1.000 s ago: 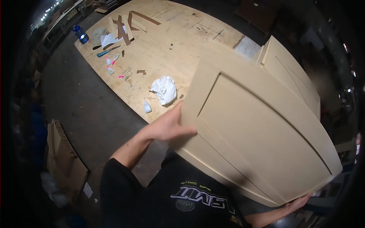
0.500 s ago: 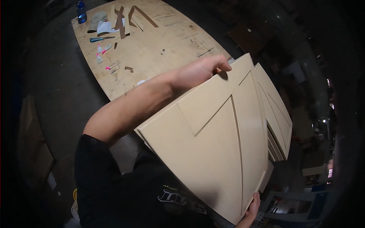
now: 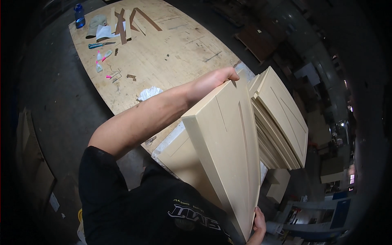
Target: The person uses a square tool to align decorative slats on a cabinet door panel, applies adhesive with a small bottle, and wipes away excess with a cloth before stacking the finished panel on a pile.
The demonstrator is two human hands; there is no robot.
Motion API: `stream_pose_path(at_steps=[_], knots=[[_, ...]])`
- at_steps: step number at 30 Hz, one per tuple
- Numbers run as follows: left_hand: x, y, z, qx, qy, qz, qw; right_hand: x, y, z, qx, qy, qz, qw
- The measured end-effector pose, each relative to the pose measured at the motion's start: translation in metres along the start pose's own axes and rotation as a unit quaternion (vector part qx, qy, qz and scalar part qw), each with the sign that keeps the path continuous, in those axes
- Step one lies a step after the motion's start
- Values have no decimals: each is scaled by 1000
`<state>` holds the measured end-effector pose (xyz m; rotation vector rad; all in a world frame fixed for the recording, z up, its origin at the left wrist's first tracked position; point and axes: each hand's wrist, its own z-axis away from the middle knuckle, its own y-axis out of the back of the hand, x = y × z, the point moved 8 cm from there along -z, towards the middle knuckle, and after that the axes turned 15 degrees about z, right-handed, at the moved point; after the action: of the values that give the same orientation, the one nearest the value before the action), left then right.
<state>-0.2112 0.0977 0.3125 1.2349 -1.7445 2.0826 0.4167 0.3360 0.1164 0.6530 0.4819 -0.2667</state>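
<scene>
A pale wooden panel [image 3: 228,143] with thin grooves in its face is tilted steeply on edge in front of me. My left hand [image 3: 226,76] grips its far upper edge, with the thumb over the front. Down at the near lower corner, my right hand [image 3: 258,222] holds the same panel; part of that hand is cut off by the frame. Beneath it, another pale board [image 3: 181,155] lies on the table, partly covered. To the right of the held panel stands a leaning stack of similar grooved panels [image 3: 281,122].
The large wooden worktable [image 3: 163,53] carries a blue bottle [image 3: 79,16], a cap [image 3: 98,22], wood strips [image 3: 122,26], a teal-handled tool [image 3: 101,45], small white bottles with pink tips [image 3: 99,66] and crumpled white plastic [image 3: 150,93]. A pale box-like piece [image 3: 278,185] sits below the stack.
The panel has turned from facing me broadly to standing steeper on edge, shifting left at its upper end. The board beneath and the stack's layered edges now show. Both hands keep their hold.
</scene>
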Motion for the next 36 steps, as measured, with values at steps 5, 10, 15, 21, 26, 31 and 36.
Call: stream_pose_path(at_steps=[5, 10, 15, 21, 26, 31, 36], knots=[[-5, 9, -2, -64, 29, 21, 997, -12, -1, -10, 48, 41, -10, 998], [-24, 64, 10, 87, 168, -154, 970, -18, 8, -36, 197, 104, -23, 975], [-97, 175, 19, 208, 254, -222, 918, 4, -1, -102, 283, 135, -117, 942], [-180, 265, 44, 340, 152, -316, 872, 54, -10, -169, 384, 158, -72, 907], [-199, 294, 71, 398, 197, -379, 812, 26, -38, -183, 247, 176, -101, 948], [-229, 315, 71, 410, 234, -363, 803, 25, -43, -184, 234, 103, -157, 954], [-254, 291, 43, 307, 245, -372, 841, 59, -11, -208, 279, 137, -103, 945]])
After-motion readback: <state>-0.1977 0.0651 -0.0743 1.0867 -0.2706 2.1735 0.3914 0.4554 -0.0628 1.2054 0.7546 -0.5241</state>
